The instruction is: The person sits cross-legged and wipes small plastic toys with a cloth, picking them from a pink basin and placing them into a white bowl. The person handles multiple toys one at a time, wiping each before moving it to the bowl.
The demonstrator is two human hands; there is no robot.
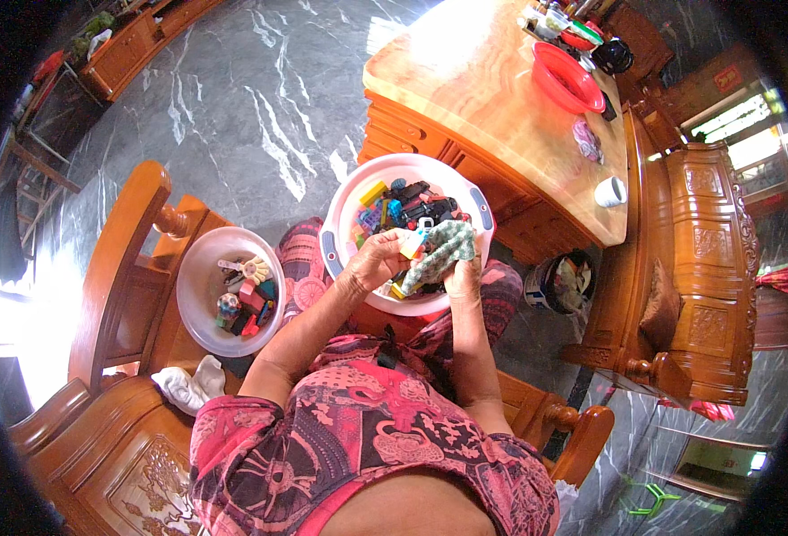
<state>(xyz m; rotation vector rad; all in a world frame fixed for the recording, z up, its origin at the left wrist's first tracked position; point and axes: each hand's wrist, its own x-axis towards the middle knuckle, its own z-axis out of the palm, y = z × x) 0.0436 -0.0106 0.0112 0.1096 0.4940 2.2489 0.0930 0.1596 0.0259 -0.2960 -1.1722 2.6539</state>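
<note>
Over a white plastic basin (340,191) on my lap, my left hand (378,260) pinches a small toy piece (413,244), partly yellow, white and blue. A green-and-white checked cloth (439,253) is gripped in my right hand (464,271) and lies close against the toy piece. Inside the basin, below my hands, are several mixed plastic toys (414,201), some black, some blue, with a yellow block (372,193) near the far side. A translucent tub (196,321) with several more toys (250,305) stands to my left on the wooden seat.
A white cloth (189,385) lies on the wooden bench (126,442) at left. Ahead on the right, a marble-topped table (474,87) bears a red basin (568,77), a white cup (610,191) and a crumpled cloth (587,141). A bucket (558,285) stands below its near edge.
</note>
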